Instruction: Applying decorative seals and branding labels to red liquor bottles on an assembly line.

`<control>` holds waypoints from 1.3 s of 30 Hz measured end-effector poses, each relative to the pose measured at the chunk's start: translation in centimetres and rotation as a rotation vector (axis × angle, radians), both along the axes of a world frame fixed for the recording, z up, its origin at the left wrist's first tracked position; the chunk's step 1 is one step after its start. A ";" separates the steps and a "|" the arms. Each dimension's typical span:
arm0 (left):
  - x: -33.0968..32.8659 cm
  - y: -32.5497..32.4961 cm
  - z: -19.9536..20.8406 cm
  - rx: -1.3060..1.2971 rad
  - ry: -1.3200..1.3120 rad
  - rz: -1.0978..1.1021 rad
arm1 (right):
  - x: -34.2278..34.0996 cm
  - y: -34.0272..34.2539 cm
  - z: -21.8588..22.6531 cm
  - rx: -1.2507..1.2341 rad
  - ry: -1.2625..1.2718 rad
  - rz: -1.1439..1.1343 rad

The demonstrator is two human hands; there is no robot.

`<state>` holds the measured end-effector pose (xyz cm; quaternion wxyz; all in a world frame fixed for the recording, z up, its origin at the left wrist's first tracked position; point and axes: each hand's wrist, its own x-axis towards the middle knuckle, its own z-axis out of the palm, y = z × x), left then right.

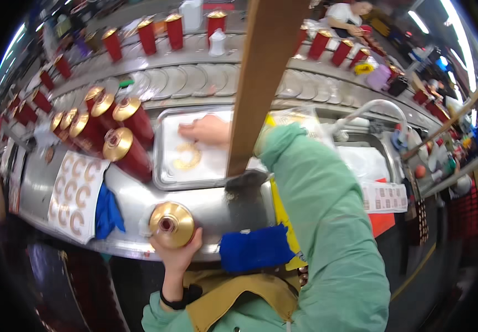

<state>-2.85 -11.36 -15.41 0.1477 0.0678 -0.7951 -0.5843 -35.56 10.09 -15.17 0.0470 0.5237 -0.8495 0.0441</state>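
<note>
My left hand (pixel 179 252) is wrapped round a dark red bottle with a gold shoulder (pixel 179 214), held upright at the front edge of the metal counter. My right hand (pixel 208 130) reaches past a wooden post into a shallow metal tray (pixel 159 160). Its fingers are stretched toward the left, somewhat blurred, with no object visible in them. Just below the fingertips, a gold C-shaped decal (pixel 187 157) lies on the tray's white bottom. Part of my right wrist is hidden by the post.
The wooden post (pixel 261 72) rises between my arms. Several red-and-gold bottles (pixel 130 152) crowd left of the tray. A sheet of C-shaped decals (pixel 74 193) and blue cloths (pixel 255 247) lie on the counter. Right are a sink faucet (pixel 380 105) and another sheet (pixel 384 197). Conveyors run behind; a person (pixel 345 16) works beyond.
</note>
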 end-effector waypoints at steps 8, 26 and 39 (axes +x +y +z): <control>-0.1 0.2 -2.0 0.159 0.109 0.057 | 4.9 9.2 -3.4 -0.064 -0.022 -0.301; 0.1 3.9 0.7 0.028 0.144 0.037 | 11.5 14.6 -0.7 -0.333 -0.361 -1.328; -4.8 0.5 4.5 0.498 0.088 -0.449 | 29.2 13.8 12.3 -1.336 -1.114 -0.952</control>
